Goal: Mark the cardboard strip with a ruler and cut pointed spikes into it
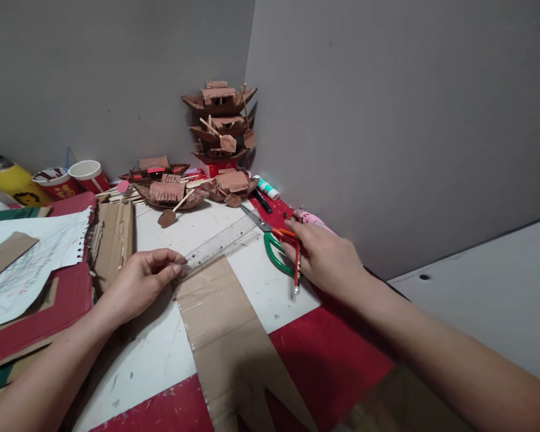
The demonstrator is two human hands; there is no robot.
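My left hand (146, 281) pinches the near end of a clear ruler (220, 241), which slants up and to the right over the top end of a cardboard strip (229, 318). At the right, my right hand (326, 255) is closed around a red pencil (297, 264), its metal end pointing down. Just beside and partly under those fingers lie scissors (276, 255) with green and orange handles, blades pointing up and left. The strip has pointed cuts at its near end.
Cardboard boats (168, 193) stand at the back, several stacked in the corner. Paper cups (89, 175) and a yellow bottle (18, 185) are at back left. Cardboard and drawn-on paper (58, 237) lie left. A marker (263, 201) and glue stick (267, 187) lie near the wall.
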